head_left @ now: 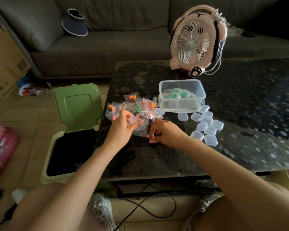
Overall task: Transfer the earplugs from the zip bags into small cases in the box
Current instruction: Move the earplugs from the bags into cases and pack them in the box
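My left hand (123, 125) pinches a clear zip bag (141, 129) just above the dark table. My right hand (163, 132) is to the right of the bag, its curled fingertips on a pink earplug (150, 141) at the table surface. Behind them lies a pile of zip bags (133, 106) with orange, green and pink earplugs. A clear plastic box (182, 95) further back holds several small cases with green earplugs inside. Several empty small clear cases (205, 125) lie on the table to the right of my right hand.
A pink desk fan (197, 40) stands at the table's back. A bin (70, 152) with a raised green lid (77, 104) is left of the table. A grey sofa (107, 39) with a visor cap runs behind. Cables lie on the floor by my feet.
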A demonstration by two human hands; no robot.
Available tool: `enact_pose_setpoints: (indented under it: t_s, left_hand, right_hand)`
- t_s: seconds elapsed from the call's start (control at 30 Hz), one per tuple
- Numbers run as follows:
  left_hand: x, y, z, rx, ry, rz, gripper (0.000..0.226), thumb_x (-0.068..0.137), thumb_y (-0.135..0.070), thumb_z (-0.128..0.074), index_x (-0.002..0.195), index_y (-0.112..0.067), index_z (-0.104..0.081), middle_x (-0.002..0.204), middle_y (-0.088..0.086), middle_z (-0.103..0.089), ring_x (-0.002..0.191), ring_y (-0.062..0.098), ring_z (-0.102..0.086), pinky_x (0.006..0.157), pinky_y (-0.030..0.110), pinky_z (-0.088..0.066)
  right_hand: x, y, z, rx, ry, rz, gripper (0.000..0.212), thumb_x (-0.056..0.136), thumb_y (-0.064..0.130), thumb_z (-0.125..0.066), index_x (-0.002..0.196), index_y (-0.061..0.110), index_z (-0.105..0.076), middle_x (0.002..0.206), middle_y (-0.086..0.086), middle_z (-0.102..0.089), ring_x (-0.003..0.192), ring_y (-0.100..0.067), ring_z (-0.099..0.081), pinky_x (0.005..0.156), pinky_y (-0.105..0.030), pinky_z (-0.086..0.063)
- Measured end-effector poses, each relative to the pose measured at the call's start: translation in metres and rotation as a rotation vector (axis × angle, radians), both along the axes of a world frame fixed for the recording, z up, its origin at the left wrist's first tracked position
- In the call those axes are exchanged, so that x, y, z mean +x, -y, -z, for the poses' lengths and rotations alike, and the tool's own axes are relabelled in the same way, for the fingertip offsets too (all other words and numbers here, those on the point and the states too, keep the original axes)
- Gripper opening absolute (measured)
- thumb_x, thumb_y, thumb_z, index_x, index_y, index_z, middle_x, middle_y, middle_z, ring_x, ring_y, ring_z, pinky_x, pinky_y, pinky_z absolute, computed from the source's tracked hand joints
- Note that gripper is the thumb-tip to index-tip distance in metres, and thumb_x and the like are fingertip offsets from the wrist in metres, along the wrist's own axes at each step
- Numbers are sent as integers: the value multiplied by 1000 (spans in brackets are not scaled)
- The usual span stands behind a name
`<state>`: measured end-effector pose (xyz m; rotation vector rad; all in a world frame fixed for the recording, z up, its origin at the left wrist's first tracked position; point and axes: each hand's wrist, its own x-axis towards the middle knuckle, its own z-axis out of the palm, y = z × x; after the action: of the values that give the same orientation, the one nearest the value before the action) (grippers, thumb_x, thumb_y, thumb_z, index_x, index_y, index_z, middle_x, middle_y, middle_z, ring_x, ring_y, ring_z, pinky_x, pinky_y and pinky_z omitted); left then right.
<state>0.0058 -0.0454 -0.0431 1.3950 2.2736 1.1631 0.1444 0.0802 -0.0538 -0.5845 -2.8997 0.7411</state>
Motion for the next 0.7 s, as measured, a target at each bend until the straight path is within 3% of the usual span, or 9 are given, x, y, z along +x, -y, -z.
enact_pose_setpoints:
  t_s: [0.13,0.23,0.33,0.37,0.43,0.47,0.53,0.6,0.7]
  left_hand:
    - [0,0,4,-19,34,4,33,81,-22,-70,96,-13,-42,79,-24,-48,68,-5,-51,104,59,-33]
    - [0,0,6,-36,43,11,35,80,-18,-72,96,-14,-42,81,-25,-47,69,-8,-52,105,58,-33]
    - [-1,1,8,-69,47,25,35,79,-19,-72,96,-15,-42,85,-24,-52,71,-8,-53,108,53,-32]
    - [-2,1,9,-78,50,30,35,79,-20,-72,96,-15,-43,90,-17,-58,73,-5,-56,111,42,-32]
    - [1,0,8,-102,46,56,33,80,-20,-71,96,-16,-43,106,-2,-63,79,4,-61,104,5,-26]
    - [2,0,7,-108,43,72,32,80,-20,-71,96,-18,-43,113,1,-62,86,7,-63,100,0,-23]
    - [4,-2,7,-93,70,110,33,79,-20,-71,100,-19,-45,121,1,-61,100,11,-64,105,14,-31]
    - [8,-4,5,-59,109,138,40,77,-19,-73,108,-13,-48,121,5,-60,104,15,-63,98,33,-48]
    - [15,-5,1,-26,125,149,42,79,-16,-73,111,-12,-47,114,6,-63,102,17,-64,91,37,-52]
  right_hand:
    - [-1,1,3,-63,-9,-13,11,79,21,-75,86,15,-69,93,7,-51,84,-10,-56,78,-24,-49]
    - [-1,2,0,-78,-8,-15,10,80,19,-74,81,18,-64,91,6,-53,81,-10,-56,76,-24,-49]
    - [0,2,-4,-62,32,-1,14,81,18,-72,78,20,-59,81,10,-52,78,-8,-53,68,-15,-42]
    - [2,1,-7,-58,40,14,14,81,18,-72,78,19,-59,80,10,-54,78,-9,-54,66,-14,-40]
    - [6,-4,-14,-58,18,58,10,80,18,-72,81,15,-63,79,9,-57,75,-9,-55,63,-13,-40]
    - [8,-6,-19,-73,-20,80,10,80,18,-73,82,13,-64,76,9,-56,72,-7,-54,62,-13,-40]
    - [12,-8,-27,-130,-127,115,13,79,17,-75,84,10,-64,76,8,-58,69,-6,-54,60,-16,-45]
    - [13,-6,-31,-153,-233,114,16,78,15,-76,85,7,-65,80,1,-61,69,-9,-55,63,-20,-49]
    - [10,-1,-27,-88,-246,79,22,79,19,-74,91,11,-58,87,-1,-60,74,-15,-56,67,-25,-51]
